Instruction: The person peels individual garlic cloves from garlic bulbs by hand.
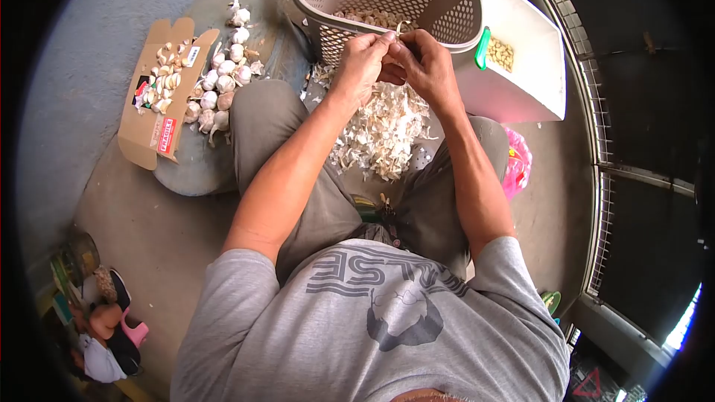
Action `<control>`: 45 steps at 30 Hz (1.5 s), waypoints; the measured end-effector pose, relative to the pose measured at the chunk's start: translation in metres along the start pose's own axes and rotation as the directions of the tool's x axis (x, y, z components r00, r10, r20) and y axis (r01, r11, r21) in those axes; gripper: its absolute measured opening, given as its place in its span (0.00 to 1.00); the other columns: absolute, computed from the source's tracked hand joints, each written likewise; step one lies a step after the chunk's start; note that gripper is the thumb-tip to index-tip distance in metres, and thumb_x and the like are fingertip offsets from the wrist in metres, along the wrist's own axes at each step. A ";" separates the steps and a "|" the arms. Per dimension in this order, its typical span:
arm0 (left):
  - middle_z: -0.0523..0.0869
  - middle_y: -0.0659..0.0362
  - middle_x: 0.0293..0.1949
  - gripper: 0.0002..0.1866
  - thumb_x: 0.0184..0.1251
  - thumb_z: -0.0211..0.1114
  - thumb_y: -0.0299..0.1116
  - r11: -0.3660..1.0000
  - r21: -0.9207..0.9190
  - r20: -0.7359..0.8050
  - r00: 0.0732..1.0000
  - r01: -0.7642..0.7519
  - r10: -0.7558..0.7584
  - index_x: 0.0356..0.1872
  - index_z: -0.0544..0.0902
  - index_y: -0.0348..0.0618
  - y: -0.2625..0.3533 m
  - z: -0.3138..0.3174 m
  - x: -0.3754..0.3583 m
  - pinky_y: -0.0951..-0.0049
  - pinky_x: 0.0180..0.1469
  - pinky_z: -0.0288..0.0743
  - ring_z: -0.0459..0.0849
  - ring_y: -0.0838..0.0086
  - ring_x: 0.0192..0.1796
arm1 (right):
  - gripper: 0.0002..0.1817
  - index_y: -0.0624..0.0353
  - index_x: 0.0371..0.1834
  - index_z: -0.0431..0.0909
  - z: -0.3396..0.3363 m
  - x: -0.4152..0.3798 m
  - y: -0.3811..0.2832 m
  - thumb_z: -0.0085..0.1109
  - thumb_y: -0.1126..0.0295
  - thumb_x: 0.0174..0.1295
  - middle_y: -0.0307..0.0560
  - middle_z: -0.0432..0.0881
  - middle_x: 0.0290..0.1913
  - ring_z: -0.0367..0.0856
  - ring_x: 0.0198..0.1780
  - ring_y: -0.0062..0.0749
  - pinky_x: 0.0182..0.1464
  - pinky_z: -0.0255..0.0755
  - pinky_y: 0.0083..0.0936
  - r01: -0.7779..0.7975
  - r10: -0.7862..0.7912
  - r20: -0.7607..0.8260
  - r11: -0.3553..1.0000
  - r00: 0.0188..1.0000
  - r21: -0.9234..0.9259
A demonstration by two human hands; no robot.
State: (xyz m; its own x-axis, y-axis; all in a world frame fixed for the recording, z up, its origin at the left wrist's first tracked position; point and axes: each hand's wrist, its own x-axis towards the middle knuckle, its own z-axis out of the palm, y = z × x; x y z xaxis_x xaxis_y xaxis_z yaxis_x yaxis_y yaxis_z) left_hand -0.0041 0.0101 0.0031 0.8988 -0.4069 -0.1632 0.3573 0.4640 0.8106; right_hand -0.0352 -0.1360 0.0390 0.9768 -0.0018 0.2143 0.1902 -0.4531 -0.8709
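My left hand (362, 67) and my right hand (426, 65) meet at the near rim of a grey-brown perforated basket (342, 28). Between their fingertips is a small pale piece (403, 27), perhaps a garlic clove or its skin; it is too small to tell. Both hands have their fingers closed. Garlic pieces (372, 18) lie inside the basket. Below my hands a heap of papery garlic skins (387, 130) covers the floor between my legs.
At the left, a round board (190, 179) bears whole garlic bulbs (225, 83) and a cardboard box (141, 138) with loose cloves (165, 78). A white container (521, 93) with peeled cloves (500, 53) and a green handle (482, 49) stand right. A pink bag (518, 162) lies beside my right knee.
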 end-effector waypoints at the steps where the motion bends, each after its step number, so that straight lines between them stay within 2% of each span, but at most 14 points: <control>1: 0.88 0.54 0.32 0.15 0.83 0.56 0.39 1.000 0.012 0.003 1.000 0.018 -0.018 0.41 0.82 0.35 0.000 -0.001 -0.001 0.68 0.31 0.90 0.90 0.70 0.32 | 0.14 0.69 0.41 0.79 0.000 -0.001 -0.001 0.66 0.66 0.71 0.51 0.85 0.30 0.80 0.32 0.24 0.36 0.76 0.27 0.015 -0.015 -0.003 0.999 1.000 -0.030; 6: 0.86 0.58 0.31 0.13 0.81 0.53 0.29 0.896 0.413 -0.161 0.955 -0.162 0.247 0.39 0.83 0.31 -0.015 -0.003 0.006 0.73 0.28 0.82 0.84 0.76 0.29 | 0.12 0.66 0.45 0.74 0.010 -0.006 -0.007 0.61 0.66 0.72 0.66 0.85 0.36 0.84 0.40 0.66 0.42 0.76 0.50 0.096 -0.086 0.058 0.972 0.995 -0.213; 11: 0.86 0.59 0.32 0.11 0.72 0.53 0.23 0.925 0.339 -0.171 0.955 -0.172 0.240 0.39 0.84 0.32 -0.019 -0.011 0.007 0.69 0.35 0.82 0.85 0.74 0.33 | 0.11 0.64 0.44 0.72 0.016 -0.003 0.008 0.60 0.67 0.72 0.66 0.82 0.35 0.81 0.39 0.67 0.38 0.76 0.49 0.320 -0.314 0.074 0.881 0.947 -0.348; 13: 0.86 0.59 0.32 0.11 0.76 0.54 0.26 0.966 0.220 -0.199 0.964 -0.133 0.178 0.42 0.85 0.33 -0.024 -0.008 0.004 0.70 0.30 0.80 0.84 0.73 0.29 | 0.11 0.65 0.44 0.72 0.017 -0.003 0.006 0.61 0.67 0.73 0.59 0.84 0.34 0.85 0.33 0.56 0.34 0.77 0.43 0.467 -0.469 0.087 0.811 0.879 -0.354; 15: 0.82 0.57 0.25 0.10 0.67 0.51 0.21 0.995 0.082 -0.223 0.972 -0.061 0.078 0.31 0.83 0.35 -0.033 -0.010 0.009 0.68 0.23 0.75 0.80 0.70 0.22 | 0.11 0.64 0.45 0.73 0.019 -0.012 -0.006 0.62 0.68 0.71 0.65 0.82 0.36 0.81 0.38 0.66 0.38 0.75 0.49 0.277 -0.258 0.100 0.892 0.961 -0.357; 17: 0.80 0.56 0.22 0.12 0.64 0.49 0.18 1.000 -0.016 -0.225 0.974 -0.016 0.012 0.27 0.82 0.36 -0.034 -0.011 0.015 0.67 0.18 0.72 0.78 0.69 0.18 | 0.12 0.64 0.45 0.73 0.021 -0.010 0.003 0.62 0.66 0.72 0.57 0.83 0.33 0.84 0.32 0.55 0.34 0.75 0.43 0.329 -0.328 0.075 0.851 0.942 -0.408; 21: 0.83 0.55 0.25 0.13 0.78 0.50 0.28 0.998 -0.023 -0.254 0.966 -0.053 0.045 0.37 0.83 0.35 -0.019 -0.004 0.012 0.69 0.18 0.74 0.79 0.71 0.18 | 0.13 0.63 0.46 0.73 0.006 -0.004 -0.001 0.65 0.66 0.73 0.37 0.80 0.31 0.81 0.30 0.21 0.27 0.74 0.26 -0.199 0.197 0.040 0.978 0.980 0.058; 24: 0.86 0.56 0.29 0.16 0.83 0.51 0.35 0.991 0.084 -0.218 0.968 -0.108 0.124 0.42 0.84 0.35 -0.006 -0.002 0.006 0.72 0.19 0.75 0.81 0.73 0.20 | 0.11 0.62 0.45 0.74 0.000 -0.001 0.016 0.62 0.65 0.75 0.41 0.82 0.34 0.81 0.29 0.20 0.27 0.76 0.22 -0.141 0.132 0.055 0.834 0.990 0.534; 31: 0.87 0.56 0.32 0.14 0.82 0.56 0.36 0.999 -0.002 -0.141 0.989 -0.039 0.038 0.44 0.83 0.35 0.001 -0.003 0.002 0.72 0.23 0.79 0.82 0.74 0.22 | 0.11 0.62 0.41 0.81 -0.033 0.008 0.027 0.66 0.64 0.72 0.37 0.82 0.31 0.77 0.22 0.17 0.21 0.68 0.17 -0.382 0.138 0.441 0.756 0.887 0.532; 33: 0.87 0.56 0.32 0.14 0.82 0.56 0.36 0.998 -0.038 -0.149 0.988 -0.041 0.035 0.44 0.83 0.35 0.002 -0.005 0.002 0.72 0.23 0.79 0.83 0.74 0.23 | 0.13 0.65 0.50 0.81 -0.047 0.012 0.036 0.66 0.67 0.71 0.44 0.84 0.34 0.81 0.24 0.19 0.23 0.75 0.18 -0.309 0.111 0.336 0.718 0.935 0.623; 35: 0.87 0.55 0.33 0.14 0.81 0.58 0.37 0.998 -0.033 -0.105 0.993 -0.047 0.043 0.44 0.83 0.35 -0.002 -0.007 0.002 0.73 0.22 0.80 0.84 0.74 0.24 | 0.23 0.67 0.64 0.73 -0.039 0.026 0.041 0.66 0.68 0.71 0.54 0.86 0.45 0.86 0.31 0.26 0.26 0.80 0.21 -0.024 0.112 -0.052 0.581 0.992 0.814; 39: 0.87 0.56 0.34 0.13 0.80 0.61 0.37 0.998 -0.002 -0.060 0.996 -0.058 0.058 0.44 0.83 0.35 -0.006 -0.002 0.004 0.73 0.27 0.84 0.85 0.75 0.27 | 0.31 0.63 0.74 0.65 -0.041 0.023 0.024 0.65 0.65 0.72 0.62 0.81 0.60 0.89 0.39 0.34 0.29 0.81 0.24 -0.079 0.091 -0.166 0.994 0.982 0.074; 41: 0.87 0.57 0.33 0.12 0.80 0.61 0.36 0.995 -0.007 -0.084 0.992 -0.096 0.095 0.44 0.84 0.36 -0.006 0.003 0.003 0.72 0.30 0.87 0.86 0.75 0.29 | 0.23 0.64 0.62 0.79 -0.032 0.012 0.017 0.68 0.62 0.70 0.54 0.89 0.47 0.88 0.37 0.32 0.29 0.78 0.26 -0.266 0.258 0.072 0.954 0.964 0.139; 45: 0.86 0.59 0.33 0.10 0.80 0.60 0.35 0.991 -0.127 -0.065 0.997 -0.048 0.040 0.43 0.82 0.38 -0.008 0.001 0.002 0.67 0.37 0.90 0.87 0.74 0.34 | 0.15 0.63 0.47 0.83 -0.007 -0.005 -0.007 0.66 0.62 0.69 0.55 0.88 0.35 0.88 0.34 0.40 0.39 0.79 0.31 -0.051 0.064 0.036 0.960 0.997 -0.276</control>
State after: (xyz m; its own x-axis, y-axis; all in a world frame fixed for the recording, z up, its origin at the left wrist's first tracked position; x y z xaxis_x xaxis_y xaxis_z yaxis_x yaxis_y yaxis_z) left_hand -0.0056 0.0050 -0.0030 0.9269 -0.3361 -0.1672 0.3434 0.5789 0.7395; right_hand -0.0416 -0.1389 0.0475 0.9898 0.0017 0.1424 0.1054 -0.6812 -0.7245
